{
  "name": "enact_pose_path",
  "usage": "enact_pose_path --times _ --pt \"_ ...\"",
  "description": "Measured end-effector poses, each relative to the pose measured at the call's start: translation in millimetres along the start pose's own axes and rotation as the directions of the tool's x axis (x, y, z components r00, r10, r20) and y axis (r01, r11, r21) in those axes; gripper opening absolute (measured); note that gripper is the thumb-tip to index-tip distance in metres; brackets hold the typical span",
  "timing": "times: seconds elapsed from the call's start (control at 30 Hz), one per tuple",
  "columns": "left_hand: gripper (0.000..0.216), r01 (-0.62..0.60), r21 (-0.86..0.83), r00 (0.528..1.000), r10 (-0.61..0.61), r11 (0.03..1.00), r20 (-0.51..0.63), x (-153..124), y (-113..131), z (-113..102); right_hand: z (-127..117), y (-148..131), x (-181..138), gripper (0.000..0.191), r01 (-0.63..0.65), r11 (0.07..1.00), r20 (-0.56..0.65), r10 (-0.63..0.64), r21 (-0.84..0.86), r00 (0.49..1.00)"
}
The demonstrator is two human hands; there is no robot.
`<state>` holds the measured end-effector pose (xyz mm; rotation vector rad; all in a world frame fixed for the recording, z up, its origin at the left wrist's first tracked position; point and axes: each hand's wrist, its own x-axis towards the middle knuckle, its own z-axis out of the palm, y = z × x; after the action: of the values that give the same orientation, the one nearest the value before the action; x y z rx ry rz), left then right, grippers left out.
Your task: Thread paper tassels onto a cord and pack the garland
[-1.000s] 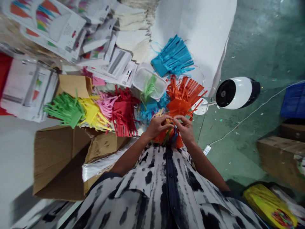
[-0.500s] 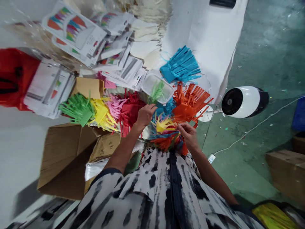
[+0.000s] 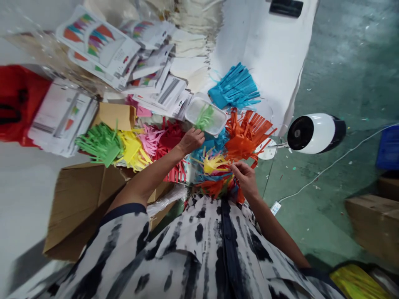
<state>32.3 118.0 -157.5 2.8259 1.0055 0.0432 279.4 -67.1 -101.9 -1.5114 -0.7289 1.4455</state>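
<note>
My left hand (image 3: 190, 141) has its fingers closed on a light green fringed paper piece (image 3: 204, 118), whose strips spread over a clear plastic tub (image 3: 222, 125). Close to my body, my right hand (image 3: 245, 176) is pinched at the edge of a yellow fringed paper piece (image 3: 212, 162). Beneath that piece, blue and orange-red fringes lie bunched against my shirt. Orange fringed papers (image 3: 245, 139) sit just beyond my right hand. Red fringed papers (image 3: 166, 143) lie under and beside my left forearm.
Green (image 3: 101, 145), yellow (image 3: 132, 149) and pink fringe stacks line the table's near edge at left. Printed packages (image 3: 99, 45) pile behind them. Blue fringes (image 3: 235, 86) lie on the white table. An open carton (image 3: 77, 203) is at lower left; a black-and-white rounded device (image 3: 316, 133) stands at right.
My left forearm has swung outward to the left, and its hand has turned slightly with the light green paper at the tub. My right hand stays nearly in place.
</note>
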Motion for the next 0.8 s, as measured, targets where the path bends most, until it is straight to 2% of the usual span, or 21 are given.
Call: enact_pose_path --times 0.07,0.13,0.2,0.23,0.3,0.33,0.4,0.53,0.67,0.8 --pt "0.028 0.018 -0.145 0.997 -0.028 0.989 -0.072 -2.8 -0.1 -9.4 0.0 0.2 -0.8 0.029 0.007 1.0 -0.008 -0.007 0.006 1.0" --pt "0.021 0.08 -0.367 0.968 -0.161 0.927 -0.195 -8.3 6.6 -22.4 -0.2 0.6 -1.2 0.029 0.014 1.0 -0.014 -0.014 0.003 1.0" --pt "0.027 0.152 -0.609 0.887 -0.379 0.778 -0.264 -14.2 21.1 -36.2 0.2 1.1 -0.8 0.03 0.022 1.0 -0.024 -0.022 -0.007 0.999" --pt "0.031 0.173 -0.72 0.838 -0.484 0.672 -0.251 -16.6 30.8 -42.3 0.7 1.1 -0.4 0.03 0.029 0.999 -0.029 -0.029 -0.014 0.999" --pt "0.036 0.185 -0.855 0.793 -0.587 0.485 -0.162 -19.5 52.9 -50.4 2.4 0.2 1.1 0.03 0.048 0.999 -0.037 -0.049 -0.024 0.998" --pt "0.037 0.189 -0.886 0.793 -0.598 0.423 -0.116 -20.0 64.3 -52.1 3.4 -0.7 2.1 0.03 0.058 0.998 -0.04 -0.059 -0.027 0.997" --pt "0.038 0.197 -0.909 0.814 -0.578 0.367 -0.056 -19.6 85.2 -50.7 5.5 -3.3 4.4 0.028 0.088 0.996 -0.052 -0.09 -0.03 0.995" --pt "0.033 0.187 -0.902 0.866 -0.499 0.39 -0.036 -18.0 115.3 -39.9 8.8 -8.2 9.9 0.027 0.156 0.986 -0.046 -0.158 -0.054 0.986" --pt "0.024 0.167 -0.899 0.898 -0.438 0.405 -0.03 -17.9 130.5 -34.5 11.4 -8.8 14.7 0.029 0.173 0.982 -0.005 -0.174 -0.076 0.985" --pt "0.03 0.17 -0.946 0.893 -0.449 0.276 0.029 -17.4 133.3 -32.9 12.0 -9.0 15.5 0.027 0.188 0.979 0.0 -0.189 -0.073 0.982"
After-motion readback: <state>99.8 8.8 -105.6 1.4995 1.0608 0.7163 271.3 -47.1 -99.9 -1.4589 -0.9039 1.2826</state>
